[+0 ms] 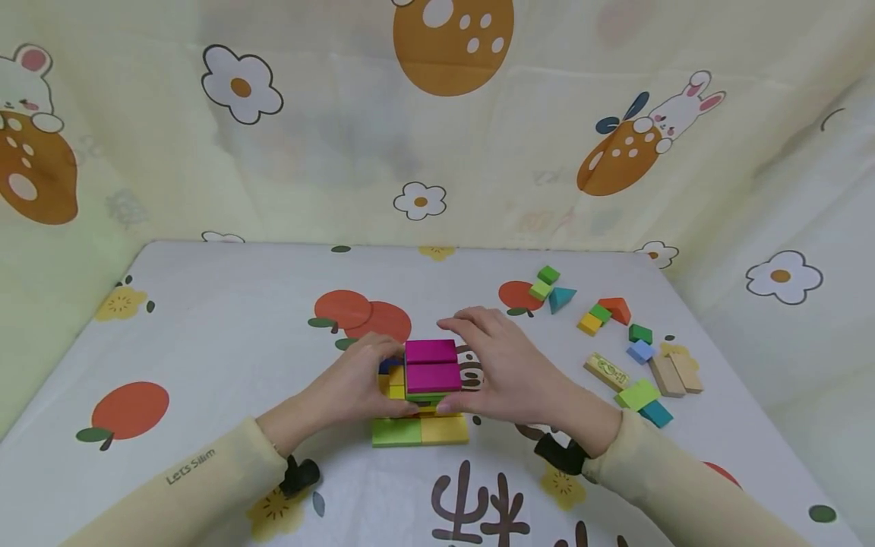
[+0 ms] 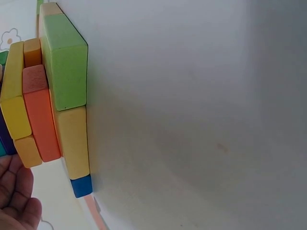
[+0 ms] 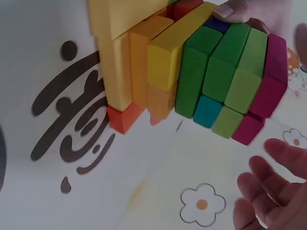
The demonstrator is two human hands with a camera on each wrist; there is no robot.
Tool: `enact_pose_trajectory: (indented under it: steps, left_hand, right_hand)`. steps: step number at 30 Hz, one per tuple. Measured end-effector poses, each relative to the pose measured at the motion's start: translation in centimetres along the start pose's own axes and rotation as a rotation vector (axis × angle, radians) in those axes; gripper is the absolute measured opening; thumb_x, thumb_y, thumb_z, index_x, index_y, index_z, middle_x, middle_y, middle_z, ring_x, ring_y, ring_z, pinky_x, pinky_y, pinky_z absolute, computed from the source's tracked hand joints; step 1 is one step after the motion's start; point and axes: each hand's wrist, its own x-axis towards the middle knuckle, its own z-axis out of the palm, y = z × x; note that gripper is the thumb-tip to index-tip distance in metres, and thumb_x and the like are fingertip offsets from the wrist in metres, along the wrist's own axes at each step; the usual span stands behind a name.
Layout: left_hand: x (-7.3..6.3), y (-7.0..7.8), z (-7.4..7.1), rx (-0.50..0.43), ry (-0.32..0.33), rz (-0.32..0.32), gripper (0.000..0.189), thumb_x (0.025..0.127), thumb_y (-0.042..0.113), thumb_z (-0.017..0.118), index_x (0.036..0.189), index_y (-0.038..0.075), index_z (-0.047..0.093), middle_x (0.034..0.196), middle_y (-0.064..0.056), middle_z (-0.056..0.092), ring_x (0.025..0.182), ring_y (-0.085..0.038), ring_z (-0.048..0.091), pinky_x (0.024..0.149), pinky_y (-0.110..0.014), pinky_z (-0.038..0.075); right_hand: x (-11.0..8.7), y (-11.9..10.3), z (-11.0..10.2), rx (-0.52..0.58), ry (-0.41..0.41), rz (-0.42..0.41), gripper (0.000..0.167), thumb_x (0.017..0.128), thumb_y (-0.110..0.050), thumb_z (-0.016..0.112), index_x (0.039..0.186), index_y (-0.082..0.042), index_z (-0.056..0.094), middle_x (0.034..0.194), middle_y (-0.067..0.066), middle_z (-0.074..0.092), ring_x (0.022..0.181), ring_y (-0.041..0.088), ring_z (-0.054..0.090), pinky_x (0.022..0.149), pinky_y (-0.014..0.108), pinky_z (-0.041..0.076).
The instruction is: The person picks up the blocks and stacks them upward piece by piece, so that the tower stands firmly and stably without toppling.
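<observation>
A stack of coloured wooden blocks stands before me, with two magenta blocks on top. Below them in the right wrist view come dark green blocks, a yellow block and orange ones. A light green block and a pale yellow block lie at the base in front. My left hand holds the stack's left side, thumb in front and fingers behind. My right hand is at the right side, its thumb against the front and its fingers spread apart from the blocks.
Loose blocks lie to the right: a teal triangle, a red-orange triangle, a printed wooden block, plain wooden blocks and a light green block. A patterned cloth covers the table, and a curtain hangs behind.
</observation>
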Motion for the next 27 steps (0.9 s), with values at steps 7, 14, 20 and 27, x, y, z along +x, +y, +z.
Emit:
enact_pose_trajectory:
  steps: [7,14,20,27]
  left_hand:
    - [0.0,-0.1,0.1,-0.003,-0.009,0.002,0.062,0.071,0.037,0.093,0.12,0.005,0.07,0.114,-0.003,0.068,0.116,-0.021,0.056,0.096,-0.041,0.055]
    - [0.0,-0.1,0.2,-0.015,-0.016,-0.007,0.063,0.072,0.037,0.092,0.122,0.005,0.069,0.115,-0.003,0.068,0.118,-0.021,0.055,0.096,-0.041,0.055]
    - [0.0,-0.2,0.1,-0.01,-0.017,-0.008,0.064,0.072,0.038,0.093,0.121,0.005,0.069,0.114,-0.003,0.068,0.117,-0.021,0.055,0.095,-0.04,0.056]
    - [0.0,-0.2,-0.1,-0.011,-0.017,-0.009,0.065,0.072,0.038,0.092,0.122,0.005,0.069,0.115,-0.003,0.067,0.118,-0.021,0.055,0.096,-0.04,0.056]
  right_hand:
    - [1.2,0.2,0.4,0.019,-0.11,-0.001,0.08,0.078,-0.05,0.085,0.14,-0.009,0.057,0.147,0.011,0.053,0.138,0.029,0.045,0.105,0.054,0.049]
    - [1.4,0.4,0.5,0.052,-0.113,-0.011,0.062,0.083,-0.042,0.082,0.132,-0.009,0.061,0.141,0.011,0.056,0.136,0.03,0.047,0.104,0.055,0.048]
    - [1.6,0.4,0.6,0.071,-0.132,0.022,0.06,0.083,-0.041,0.082,0.131,-0.011,0.062,0.143,0.009,0.055,0.137,0.029,0.045,0.103,0.053,0.05]
    - [1.8,0.3,0.5,0.086,-0.141,0.023,0.059,0.083,-0.039,0.083,0.131,-0.012,0.062,0.143,0.009,0.054,0.136,0.029,0.045,0.101,0.051,0.052]
